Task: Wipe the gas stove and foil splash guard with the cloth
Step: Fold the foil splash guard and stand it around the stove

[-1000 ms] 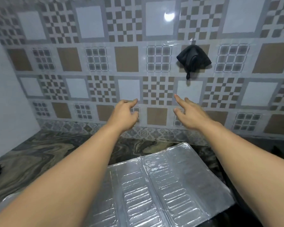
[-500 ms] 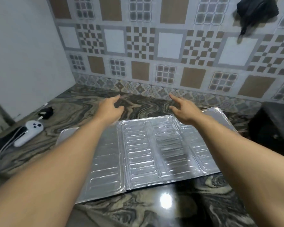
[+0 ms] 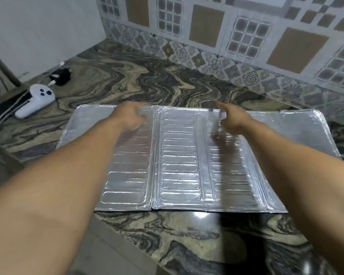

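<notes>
Head view, from the left edge: a white handheld device (image 3: 36,100) with dark buttons is lying on the marbled worktop (image 3: 111,76), its white cable trailing off toward the near-left, and a small black plug (image 3: 60,76) is sitting just behind it by the plain wall. Moving right, the foil splash guard (image 3: 177,165) is lying flat and unfolded on the worktop — ribbed panels side by side, its near edge close to the worktop's front. The left hand (image 3: 130,118) is hovering over the guard's far-left panels, fingers loosely curled and somewhat blurred, gripping nothing; whether it is touching the foil cannot be told. Further right, the right hand (image 3: 229,121) is reaching over the far edge of the guard with its forefinger pointing forward and the other fingers bent — it is holding nothing either. Behind everything, a patterned tile wall (image 3: 246,36) is running across the back.
</notes>
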### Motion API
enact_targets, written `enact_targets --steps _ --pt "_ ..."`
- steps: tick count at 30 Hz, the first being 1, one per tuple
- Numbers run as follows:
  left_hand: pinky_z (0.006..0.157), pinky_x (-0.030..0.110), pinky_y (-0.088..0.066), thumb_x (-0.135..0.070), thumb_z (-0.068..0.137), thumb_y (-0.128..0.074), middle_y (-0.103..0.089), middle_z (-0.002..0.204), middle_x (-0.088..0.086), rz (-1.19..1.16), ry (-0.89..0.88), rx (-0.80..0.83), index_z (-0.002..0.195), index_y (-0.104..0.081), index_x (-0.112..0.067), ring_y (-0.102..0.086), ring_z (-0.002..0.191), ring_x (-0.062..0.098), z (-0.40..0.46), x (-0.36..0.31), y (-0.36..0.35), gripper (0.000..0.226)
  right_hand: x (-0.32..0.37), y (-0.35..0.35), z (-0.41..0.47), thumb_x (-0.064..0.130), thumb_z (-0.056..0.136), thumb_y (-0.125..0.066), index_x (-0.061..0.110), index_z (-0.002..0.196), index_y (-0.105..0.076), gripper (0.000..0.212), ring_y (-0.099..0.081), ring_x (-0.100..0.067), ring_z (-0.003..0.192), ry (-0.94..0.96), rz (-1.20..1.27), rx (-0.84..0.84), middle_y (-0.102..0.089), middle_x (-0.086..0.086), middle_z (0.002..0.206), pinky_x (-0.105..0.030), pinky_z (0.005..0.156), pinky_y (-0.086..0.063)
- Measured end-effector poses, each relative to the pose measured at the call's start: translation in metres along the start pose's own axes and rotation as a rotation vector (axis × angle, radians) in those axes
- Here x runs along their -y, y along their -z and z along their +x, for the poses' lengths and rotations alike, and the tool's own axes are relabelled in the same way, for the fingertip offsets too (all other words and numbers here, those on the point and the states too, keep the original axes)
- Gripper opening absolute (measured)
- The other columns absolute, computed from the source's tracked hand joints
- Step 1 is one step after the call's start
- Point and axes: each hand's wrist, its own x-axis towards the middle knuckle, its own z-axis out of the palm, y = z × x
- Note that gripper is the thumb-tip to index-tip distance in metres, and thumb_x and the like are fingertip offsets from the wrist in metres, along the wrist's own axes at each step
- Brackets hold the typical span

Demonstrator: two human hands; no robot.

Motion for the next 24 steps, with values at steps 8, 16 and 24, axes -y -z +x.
enact_targets --steps 8,16,24 --pt "0.116 0.031 -0.029 -0.031 0.086 -0.071 -0.041 0.152 0.008 0.197 -0.062 0.031 0.147 -0.043 -0.025 -0.038 0.14 0.025 0.035 0.018 -0.01 0.066 -0.025 0.0 0.037 0.033 0.072 -0.056 0.042 0.142 -0.04 0.073 -0.058 -0.034 0.115 -0.026 0.009 0.064 -0.06 -0.015 0.128 -0.042 0.098 -0.049" --pt "0.114 0.04 -0.032 -0.04 0.081 -0.076 -0.038 0.15 0.008 0.358 -0.055 0.069 0.149 -0.036 -0.036 -0.037 0.138 0.03 0.044 0.026 -0.01 0.079 -0.04 0.008 0.042 0.026 0.076 -0.071 0.033 0.132 -0.058 0.058 -0.053 -0.033 0.122 0.039 -0.019 0.052 -0.052 -0.012 0.136 -0.033 0.102 -0.042" --pt "0.083 0.031 -0.049 0.002 0.089 -0.062 -0.066 0.106 0.004 0.23 -0.21 -0.096 0.121 -0.069 -0.023 -0.061 0.09 0.023 0.038 0.024 0.011 0.042 -0.057 0.022 0.035 -0.003 0.076 -0.058 0.022 0.126 -0.064 0.056 -0.061 -0.03 0.108 0.069 -0.02 -0.017 -0.066 -0.01 0.121 -0.021 0.08 -0.039"
